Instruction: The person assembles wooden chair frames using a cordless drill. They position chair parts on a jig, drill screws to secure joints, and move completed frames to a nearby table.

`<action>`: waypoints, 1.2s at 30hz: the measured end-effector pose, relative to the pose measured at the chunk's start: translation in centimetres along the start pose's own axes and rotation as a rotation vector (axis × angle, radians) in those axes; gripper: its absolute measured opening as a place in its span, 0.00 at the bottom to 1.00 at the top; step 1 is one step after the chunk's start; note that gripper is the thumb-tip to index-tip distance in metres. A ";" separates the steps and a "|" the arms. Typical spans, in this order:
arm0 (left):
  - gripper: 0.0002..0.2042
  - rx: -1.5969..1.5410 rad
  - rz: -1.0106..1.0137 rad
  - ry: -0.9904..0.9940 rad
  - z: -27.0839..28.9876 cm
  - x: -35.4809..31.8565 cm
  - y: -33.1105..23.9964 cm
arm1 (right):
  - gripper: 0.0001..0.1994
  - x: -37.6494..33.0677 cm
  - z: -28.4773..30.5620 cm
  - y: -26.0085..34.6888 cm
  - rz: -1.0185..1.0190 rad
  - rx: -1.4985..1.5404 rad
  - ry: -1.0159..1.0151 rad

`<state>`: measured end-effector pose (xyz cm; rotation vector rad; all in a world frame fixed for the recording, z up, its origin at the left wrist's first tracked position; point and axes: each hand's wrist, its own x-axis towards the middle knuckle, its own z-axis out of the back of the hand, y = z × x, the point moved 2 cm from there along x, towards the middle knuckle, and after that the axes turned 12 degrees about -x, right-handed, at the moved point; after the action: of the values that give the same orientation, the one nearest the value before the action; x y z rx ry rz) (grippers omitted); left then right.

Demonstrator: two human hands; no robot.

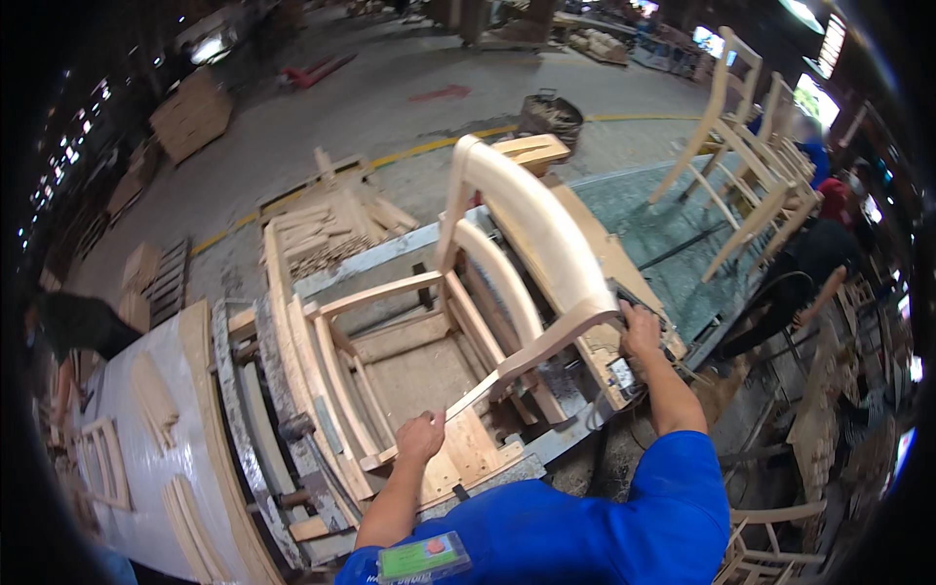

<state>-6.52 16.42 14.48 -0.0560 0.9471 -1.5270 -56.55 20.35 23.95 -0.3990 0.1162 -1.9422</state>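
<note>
A pale wooden chair frame (538, 216) lies tilted in a metal clamping bench (363, 261), its curved backrest up and to the right, its seat rails to the left. My left hand (420, 436) is closed around a wooden rail of the frame at its near side. At the right, my right hand (641, 330) has its fingers curled at the machine's edge, close to the end of the backrest; what they hold is hidden. Just below it sits a small control box (621, 374) on the wooden edge. A wooden board (466, 450) lies beneath the frame near me.
Loose wooden parts fill a bin (331, 229) beyond the bench. To the left stands a covered table (146, 429) with chair parts, a person beside it. Assembled chairs (751, 146) stand on a green surface at the right, with people (814, 263) nearby. Another chair (770, 546) is lower right.
</note>
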 end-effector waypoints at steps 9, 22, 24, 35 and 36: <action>0.32 -0.055 -0.002 0.040 -0.1 1.0 1.8 | 0.31 -7.7 3.7 1.7 -0.192 0.179 -0.145; 0.33 -0.120 -0.005 0.061 0.1 1.6 3.1 | 0.41 -13.1 0.2 8.4 -0.676 0.331 -0.043; 0.33 -0.108 -0.021 0.086 -0.1 1.9 2.9 | 0.41 -13.3 0.9 8.1 -0.671 0.334 -0.034; 0.32 -0.138 -0.006 0.167 0.7 3.6 3.0 | 0.22 -15.8 -3.2 27.1 -0.458 1.415 0.696; 0.30 -0.138 -0.045 0.109 1.3 4.6 3.1 | 0.20 -14.9 -4.2 28.9 -0.619 1.496 0.873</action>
<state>-4.31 12.19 11.35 -0.0943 1.1447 -1.5165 -27.39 21.97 9.11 1.5280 -0.9468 -2.0601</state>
